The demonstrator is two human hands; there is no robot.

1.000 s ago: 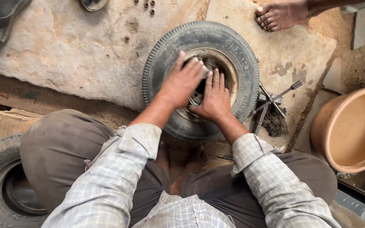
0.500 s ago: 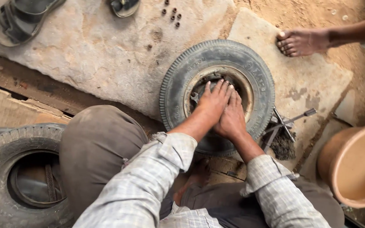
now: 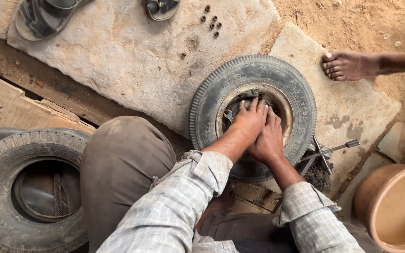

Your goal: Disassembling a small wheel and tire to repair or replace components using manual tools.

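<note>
Both hands pressed flat inside tyre hub, fingers together.
Spare tyre (image 3: 31,187) far left; worked tyre (image 3: 253,115) lay flat on stone slab (image 3: 132,51), axle up. L hand (image 3: 248,122) beside R hand (image 3: 269,140), fingertips pointing away; cross wrench (image 3: 326,152), clay pot (image 3: 394,206) at right.

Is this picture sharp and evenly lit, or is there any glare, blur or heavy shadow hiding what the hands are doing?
Head view: soft, even daylight, no glare; the tyre tread and the small nuts on the stone slab look crisp. Both hands, left hand and right hand, are sharp, but the rim's hollow beneath the fingers is dark, hiding what they touch. Edges bend slightly, as wide lenses do.
</note>
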